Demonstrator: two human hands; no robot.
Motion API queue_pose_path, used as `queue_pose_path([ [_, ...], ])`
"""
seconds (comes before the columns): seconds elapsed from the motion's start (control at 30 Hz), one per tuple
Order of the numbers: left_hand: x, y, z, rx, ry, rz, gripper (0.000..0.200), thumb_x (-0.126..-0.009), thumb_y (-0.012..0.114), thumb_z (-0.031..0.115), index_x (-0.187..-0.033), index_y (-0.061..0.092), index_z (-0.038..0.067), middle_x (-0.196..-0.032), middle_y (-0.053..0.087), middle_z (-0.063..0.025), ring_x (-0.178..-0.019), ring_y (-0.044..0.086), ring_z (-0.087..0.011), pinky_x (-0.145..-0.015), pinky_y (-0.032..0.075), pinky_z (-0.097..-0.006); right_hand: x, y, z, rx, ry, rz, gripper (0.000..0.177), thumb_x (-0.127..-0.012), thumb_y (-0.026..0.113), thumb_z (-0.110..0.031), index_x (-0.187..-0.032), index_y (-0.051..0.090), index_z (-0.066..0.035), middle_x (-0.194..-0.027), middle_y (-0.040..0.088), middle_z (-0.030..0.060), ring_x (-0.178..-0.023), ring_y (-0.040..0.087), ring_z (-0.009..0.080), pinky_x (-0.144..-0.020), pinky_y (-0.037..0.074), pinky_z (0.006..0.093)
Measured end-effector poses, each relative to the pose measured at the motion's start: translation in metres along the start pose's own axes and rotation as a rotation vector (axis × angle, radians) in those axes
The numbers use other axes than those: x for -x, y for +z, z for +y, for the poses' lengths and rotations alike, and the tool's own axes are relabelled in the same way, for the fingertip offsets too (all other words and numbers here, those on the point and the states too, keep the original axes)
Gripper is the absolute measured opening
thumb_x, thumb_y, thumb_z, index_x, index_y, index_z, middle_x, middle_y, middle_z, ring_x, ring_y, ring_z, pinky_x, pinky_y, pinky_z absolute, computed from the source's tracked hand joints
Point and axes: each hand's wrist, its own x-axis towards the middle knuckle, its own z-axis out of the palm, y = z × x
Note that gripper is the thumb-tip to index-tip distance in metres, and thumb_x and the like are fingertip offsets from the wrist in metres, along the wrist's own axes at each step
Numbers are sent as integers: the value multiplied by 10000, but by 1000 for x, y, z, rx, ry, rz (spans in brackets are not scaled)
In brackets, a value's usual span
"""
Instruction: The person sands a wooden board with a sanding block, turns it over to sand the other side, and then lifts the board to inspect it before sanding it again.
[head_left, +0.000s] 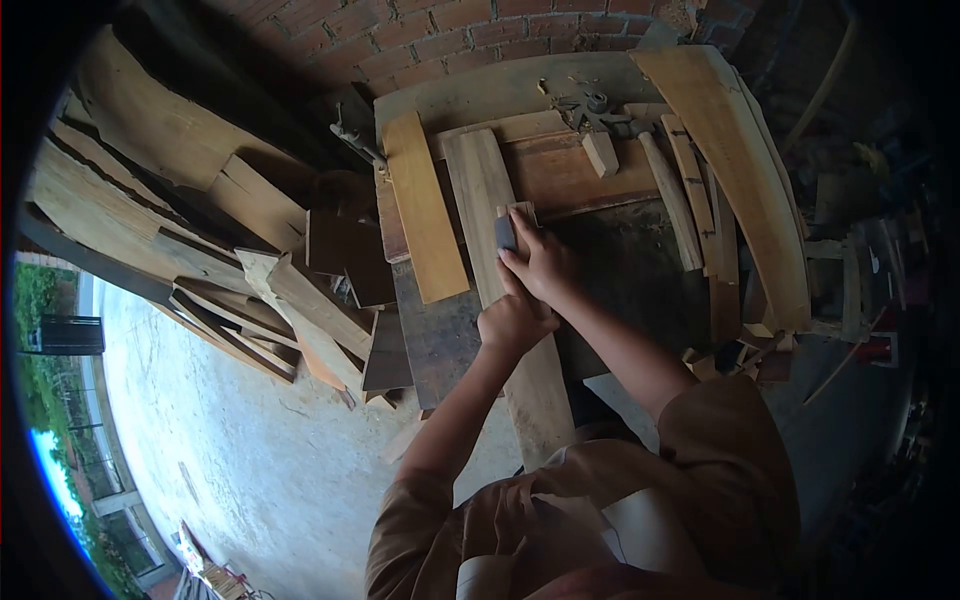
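Note:
A long pale wooden board [535, 395] runs lengthwise from the workbench toward my body. My right hand [545, 262] is closed around a small block with a grey side [506, 236], which rests on the board's upper face. Just below it, my left hand [512, 325] lies across the same board, its fingers bent around the width and the index finger stretched up close to the right hand. The undersides of both hands are hidden. Left of the board, a shorter yellowish plank [427, 215] lies on the bench.
The dark workbench [435, 335] stands before a brick wall [450, 35]. A metal tool with a round knob [597, 103] and a wooden offcut [600, 155] lie at its back. A wide curved plank [745, 190] borders the right side. Large boards [150, 215] lean in a pile at left.

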Motion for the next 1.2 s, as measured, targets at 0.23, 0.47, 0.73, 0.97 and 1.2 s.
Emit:
queue_pose_path([
  [0.23, -165, -88, 5, -50, -68, 111, 1160, -649, 526, 676, -1338, 28, -114, -863, 643, -180, -766, 652, -276, -609, 515, -380, -205, -5, -18, -30, -23, -28, 660, -782, 540, -498, -1357, 277, -311, -1054, 584, 188, -921, 577, 383, -784, 463, 440],
  [0.47, -101, -63, 7, -70, -103, 92, 1142, -650, 556, 652, -1331, 64, -121, -820, 648, -172, -738, 652, -289, -602, 519, -380, -132, -2, -19, 90, -18, -51, 666, -784, 522, -506, -1363, 252, -321, -974, 575, 216, -901, 586, 358, -794, 462, 433],
  [0.73, 165, 79, 14, 28, -173, -170, 1295, -585, 610, 693, -1282, -23, -195, -623, 625, -126, -535, 628, -259, -462, 500, -359, 183, 11, 11, 50, -86, -24, 722, -720, 636, -438, -1353, 318, -296, -844, 510, 166, -648, 569, 321, -566, 475, 416],
  [0.97, 164, 71, 13, 26, -139, -182, 1257, -595, 618, 654, -1285, 1, -196, -616, 619, -98, -499, 610, -225, -427, 479, -330, 174, 10, 14, -51, -131, -28, 712, -708, 646, -445, -1336, 335, -317, -813, 528, 156, -640, 578, 306, -557, 481, 412],
  [1.2, -22, -15, -9, -26, -74, 15, 1236, -599, 627, 626, -1297, -12, -169, -689, 637, -148, -610, 640, -290, -502, 506, -379, -30, 3, -20, -43, 12, -35, 684, -741, 630, -424, -1339, 337, -271, -1040, 565, 160, -908, 582, 343, -753, 481, 419],
])
